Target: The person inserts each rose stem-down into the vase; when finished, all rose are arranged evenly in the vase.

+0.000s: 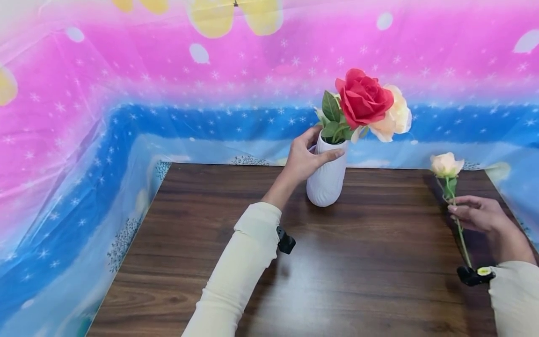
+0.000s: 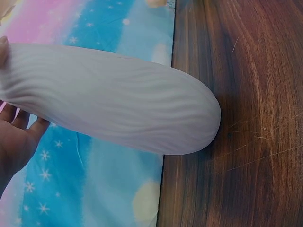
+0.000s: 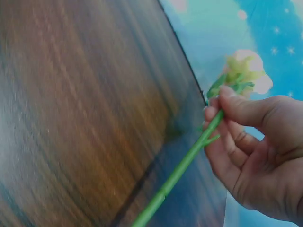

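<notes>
My left hand point(image 1: 304, 157) grips a white ribbed vase point(image 1: 326, 182) near its rim, thumb across the front. The vase stands near the back of the table, and its rippled side point(image 2: 118, 99) fills much of the left wrist view. Out of its mouth rise a large red rose point(image 1: 365, 99), a cream-peach flower point(image 1: 396, 114) behind it and green leaves point(image 1: 331, 107). At the right, my right hand point(image 1: 482, 214) pinches the green stem point(image 3: 177, 172) of a small peach rose point(image 1: 446, 165) between thumb and fingers. That bloom points up and away from me, above the table's right side.
The dark wooden table point(image 1: 202, 252) ends at a back edge close behind the vase. A pink and blue cloth point(image 1: 168, 93) with snowflake prints hangs behind and at both sides. Black wrist cameras point(image 1: 286, 240) sit on both sleeves.
</notes>
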A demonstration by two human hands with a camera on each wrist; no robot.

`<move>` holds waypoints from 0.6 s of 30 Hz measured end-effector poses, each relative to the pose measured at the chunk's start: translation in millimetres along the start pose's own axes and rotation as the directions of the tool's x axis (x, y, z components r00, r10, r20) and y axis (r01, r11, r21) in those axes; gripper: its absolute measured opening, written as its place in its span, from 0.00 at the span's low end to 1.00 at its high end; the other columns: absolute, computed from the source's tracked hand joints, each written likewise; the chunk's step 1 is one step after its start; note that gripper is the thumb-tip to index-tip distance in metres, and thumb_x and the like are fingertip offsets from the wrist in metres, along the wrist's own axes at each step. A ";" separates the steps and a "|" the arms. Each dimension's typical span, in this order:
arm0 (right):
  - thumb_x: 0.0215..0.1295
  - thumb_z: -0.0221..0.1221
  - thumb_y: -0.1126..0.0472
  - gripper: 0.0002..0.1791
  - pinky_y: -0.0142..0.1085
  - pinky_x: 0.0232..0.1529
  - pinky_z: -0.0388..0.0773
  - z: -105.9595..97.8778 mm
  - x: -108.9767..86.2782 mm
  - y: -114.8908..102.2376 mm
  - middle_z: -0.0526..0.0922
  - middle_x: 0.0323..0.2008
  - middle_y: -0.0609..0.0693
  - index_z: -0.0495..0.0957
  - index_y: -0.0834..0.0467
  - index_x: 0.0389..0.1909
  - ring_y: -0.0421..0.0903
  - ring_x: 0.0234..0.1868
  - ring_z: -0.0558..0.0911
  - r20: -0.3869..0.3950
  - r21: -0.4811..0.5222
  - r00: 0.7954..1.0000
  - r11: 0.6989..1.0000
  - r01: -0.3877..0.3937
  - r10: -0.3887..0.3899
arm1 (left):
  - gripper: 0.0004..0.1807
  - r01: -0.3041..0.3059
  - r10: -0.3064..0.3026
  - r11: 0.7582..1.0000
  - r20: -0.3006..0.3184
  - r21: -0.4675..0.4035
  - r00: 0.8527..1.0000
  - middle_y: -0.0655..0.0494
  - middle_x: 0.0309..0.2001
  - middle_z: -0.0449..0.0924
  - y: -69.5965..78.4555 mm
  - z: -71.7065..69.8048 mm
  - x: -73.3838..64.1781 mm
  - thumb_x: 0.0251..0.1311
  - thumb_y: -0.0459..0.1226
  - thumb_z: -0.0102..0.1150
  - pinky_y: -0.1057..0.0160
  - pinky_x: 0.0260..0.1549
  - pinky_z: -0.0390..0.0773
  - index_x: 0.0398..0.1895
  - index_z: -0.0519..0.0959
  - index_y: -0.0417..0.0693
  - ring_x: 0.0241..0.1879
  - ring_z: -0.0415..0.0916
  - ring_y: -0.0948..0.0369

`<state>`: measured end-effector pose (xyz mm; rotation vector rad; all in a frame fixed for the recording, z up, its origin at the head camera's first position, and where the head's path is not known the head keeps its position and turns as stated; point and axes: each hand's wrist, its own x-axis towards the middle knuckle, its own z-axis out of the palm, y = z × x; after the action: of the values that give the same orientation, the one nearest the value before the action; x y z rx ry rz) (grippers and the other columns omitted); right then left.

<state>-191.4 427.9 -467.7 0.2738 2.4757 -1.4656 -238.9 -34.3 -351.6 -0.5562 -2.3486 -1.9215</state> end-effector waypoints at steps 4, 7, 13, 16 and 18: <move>0.75 0.58 0.60 0.15 0.28 0.32 0.85 5.9 -1.5 -12.5 0.85 0.29 0.25 0.76 0.31 0.40 0.28 0.32 0.85 -0.048 0.081 0.997 0.994 0.069 -0.066 | 0.39 0.003 -0.003 1.000 0.005 0.001 1.000 0.53 0.67 0.78 1.3 -0.4 0.1 0.59 0.44 0.73 0.55 0.64 0.79 0.73 0.69 0.55 0.68 0.76 0.55; 0.73 0.60 0.63 0.13 0.28 0.31 0.85 7.7 -4.4 -23.0 0.87 0.29 0.30 0.77 0.37 0.45 0.31 0.31 0.87 -0.067 0.250 0.993 0.961 0.115 -0.102 | 0.39 0.002 -0.002 1.000 0.008 -0.005 1.000 0.53 0.67 0.77 1.8 -0.3 -0.1 0.59 0.44 0.73 0.54 0.65 0.79 0.74 0.69 0.55 0.68 0.75 0.54; 0.70 0.62 0.65 0.10 0.28 0.28 0.85 11.1 -8.9 -43.1 0.89 0.29 0.36 0.78 0.46 0.45 0.34 0.29 0.88 -0.122 0.484 0.982 0.855 0.188 -0.147 | 0.38 -0.005 0.005 1.000 0.000 -0.010 1.000 0.53 0.66 0.78 0.4 -0.8 0.8 0.59 0.43 0.73 0.56 0.63 0.80 0.73 0.70 0.55 0.67 0.76 0.56; 0.70 0.62 0.64 0.07 0.29 0.27 0.85 12.0 -11.5 -50.9 0.90 0.29 0.37 0.78 0.48 0.42 0.34 0.28 0.88 -0.155 0.514 0.971 0.825 0.235 -0.179 | 0.37 -0.008 0.008 1.000 -0.001 -0.007 1.000 0.53 0.66 0.78 -0.6 -0.8 1.4 0.59 0.42 0.73 0.56 0.63 0.80 0.72 0.70 0.55 0.67 0.77 0.56; 0.70 0.62 0.64 0.05 0.29 0.26 0.85 12.1 -13.7 -55.2 0.90 0.29 0.38 0.79 0.50 0.41 0.35 0.29 0.89 -0.173 0.545 0.963 0.795 0.267 -0.205 | 0.38 -0.008 0.008 1.000 0.003 -0.005 1.000 0.53 0.66 0.78 -0.5 -0.6 1.4 0.58 0.42 0.73 0.56 0.63 0.80 0.73 0.70 0.55 0.67 0.76 0.55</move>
<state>-192.7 390.5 -423.2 0.1468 2.1395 -2.3411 -240.5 -34.6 -351.6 -0.5677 -2.3408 -1.9248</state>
